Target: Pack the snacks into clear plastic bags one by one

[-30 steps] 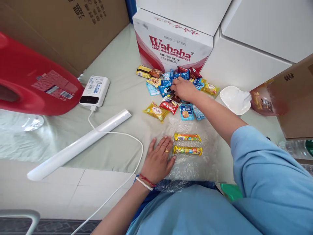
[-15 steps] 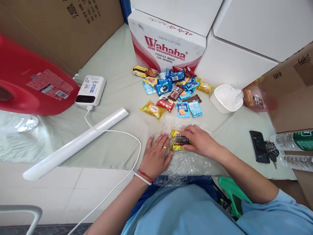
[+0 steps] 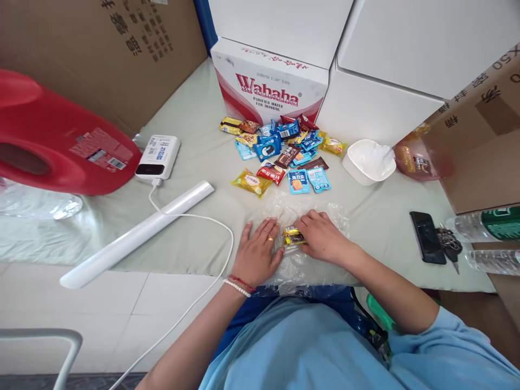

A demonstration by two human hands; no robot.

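A small stack of yellow and dark wrapped snacks (image 3: pixel 291 236) lies on a sheet of clear plastic wrap (image 3: pixel 320 273) at the table's front edge. My right hand (image 3: pixel 323 238) is closed over the stack's right side, fingers at the far side and thumb at the near side, hiding part of it. Just left of the snacks, my left hand (image 3: pixel 258 253) lies flat on the plastic with its fingers spread. Beyond both hands is a loose pile of wrapped snacks, among them a yellow packet (image 3: pixel 251 182), a red packet (image 3: pixel 271 172) and a blue packet (image 3: pixel 299 181).
A Wahaha carton (image 3: pixel 270 86) stands behind the pile, a white plastic bowl (image 3: pixel 368 162) right of it. Leftward are a power bank (image 3: pixel 158 157) with a white cable, a long white bar (image 3: pixel 138 233) and a red jug (image 3: pixel 60 141). A phone (image 3: pixel 427 237) and keys lie right.
My right hand has slid slightly over the snack stack and covers more of it. My left hand stays flat on the plastic. The camera view has shifted a little.
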